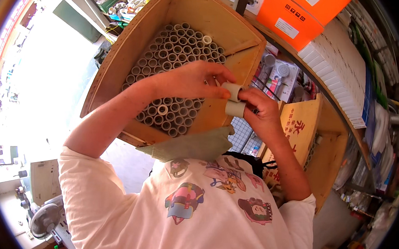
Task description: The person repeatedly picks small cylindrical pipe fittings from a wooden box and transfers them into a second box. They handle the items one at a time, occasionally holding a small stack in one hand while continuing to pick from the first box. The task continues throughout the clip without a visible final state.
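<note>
Two short beige-grey pipe couplings, an upper one (231, 91) and a lower one (235, 109), are held one above the other over the right side of a wooden box (246, 59). My left hand (196, 80) reaches across the box, its thumb and fingers closed on the left end of the upper coupling. At the right ends of both couplings, my right hand (262, 111) is closed with its fingers curled against them. Many similar couplings (175, 47) stand on end in rows inside the box. My left forearm hides part of the rows.
A green cloth (191, 146) hangs over the box's near edge. To the right is another wooden box (334, 161) with red markings. Orange cartons (291, 21) sit on a shelf at the upper right, and a fan (45, 221) stands lower left.
</note>
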